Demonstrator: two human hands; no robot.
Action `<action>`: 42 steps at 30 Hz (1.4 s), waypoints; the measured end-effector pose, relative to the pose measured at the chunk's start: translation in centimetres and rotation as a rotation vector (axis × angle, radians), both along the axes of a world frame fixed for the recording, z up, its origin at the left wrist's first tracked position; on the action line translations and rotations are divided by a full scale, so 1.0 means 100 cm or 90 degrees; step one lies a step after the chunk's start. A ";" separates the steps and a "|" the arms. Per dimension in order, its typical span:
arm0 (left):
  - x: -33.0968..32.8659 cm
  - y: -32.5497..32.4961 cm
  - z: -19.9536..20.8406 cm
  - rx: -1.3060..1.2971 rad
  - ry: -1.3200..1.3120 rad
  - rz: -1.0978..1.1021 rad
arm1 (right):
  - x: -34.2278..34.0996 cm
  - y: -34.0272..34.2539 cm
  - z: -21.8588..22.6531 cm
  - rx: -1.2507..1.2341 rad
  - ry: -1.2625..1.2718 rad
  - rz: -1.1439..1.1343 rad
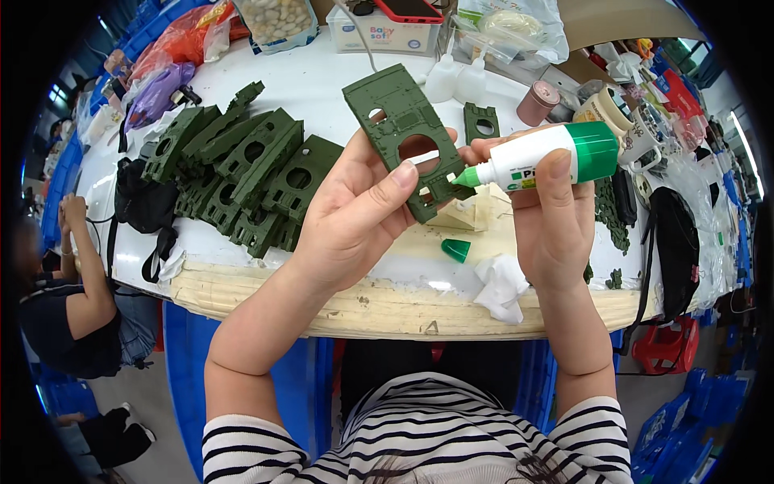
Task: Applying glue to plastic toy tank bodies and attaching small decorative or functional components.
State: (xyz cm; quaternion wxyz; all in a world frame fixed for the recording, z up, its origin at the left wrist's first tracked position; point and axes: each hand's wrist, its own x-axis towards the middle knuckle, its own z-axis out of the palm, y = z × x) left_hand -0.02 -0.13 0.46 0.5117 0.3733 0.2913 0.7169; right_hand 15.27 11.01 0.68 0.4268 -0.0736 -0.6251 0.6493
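Observation:
In my left hand point(355, 194) is a dark green plastic model tank hull part point(393, 105), held tilted up with its large round hole showing. My right hand point(556, 206) grips a white glue bottle point(524, 158) with a green base. The bottle's green nozzle points left and meets, or nearly meets, the lower right edge of the hull part. A green cap point(455, 250) lies on the table below the part. Beside it is a crumpled white tissue point(501, 289). To the left, several similar green hull parts point(266, 153) lie in a heap.
A smaller green part point(481, 123) lies beyond my hands, near two white squeeze bottles point(456, 78) and a pink cup point(538, 103). At the back stands a clear tub point(383, 34) with a red phone on it. Black bags point(676, 242) lie at both sides. Another person point(76, 306) sits at left.

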 end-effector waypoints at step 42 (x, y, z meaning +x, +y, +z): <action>0.000 -0.001 0.003 -0.006 0.051 -0.005 | -0.005 -0.006 0.014 -0.082 0.060 -0.011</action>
